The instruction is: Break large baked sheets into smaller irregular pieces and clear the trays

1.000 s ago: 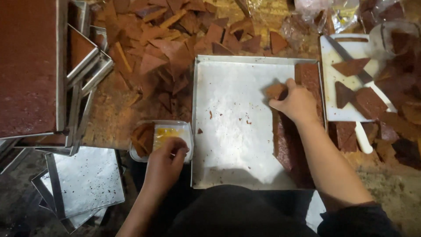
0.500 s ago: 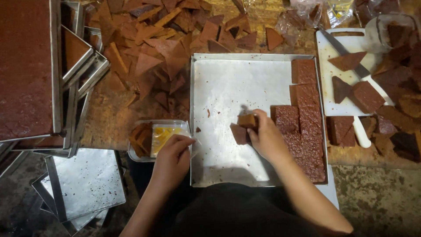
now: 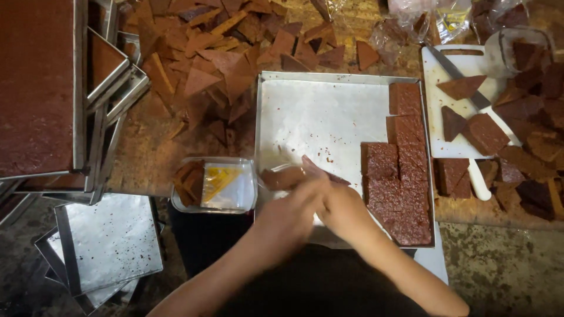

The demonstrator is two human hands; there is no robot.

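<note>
- Both forearms come up from the bottom edge and meet over the near left part of the metal tray, the two hands side by side and touching.
- The left hand lies knuckles up, fingers bent forward toward the brown piece; motion blur hides whether its fingers close on the piece, so its grip cannot be told.
- The right hand sits just right of it, fingers stretched out flat and together toward the left, the tips reaching the brown piece; I cannot tell if it pinches the piece or only touches it.
- The brown piece is a thin, flat, reddish-brown slab, blurred, lying at the tray's near left edge, between the fingertips and the clear plastic box.
- The clear plastic box stands just left of the tray on the tabletop; it holds a few brown wedges on its left side and a yellow triangular wrapper.
- Square brown slabs cover the right part of the tray, set edge to edge.
- Triangular brown pieces lie heaped on the tabletop beyond the box.
- A white cutting board to the right carries more pieces and a knife.
</note>
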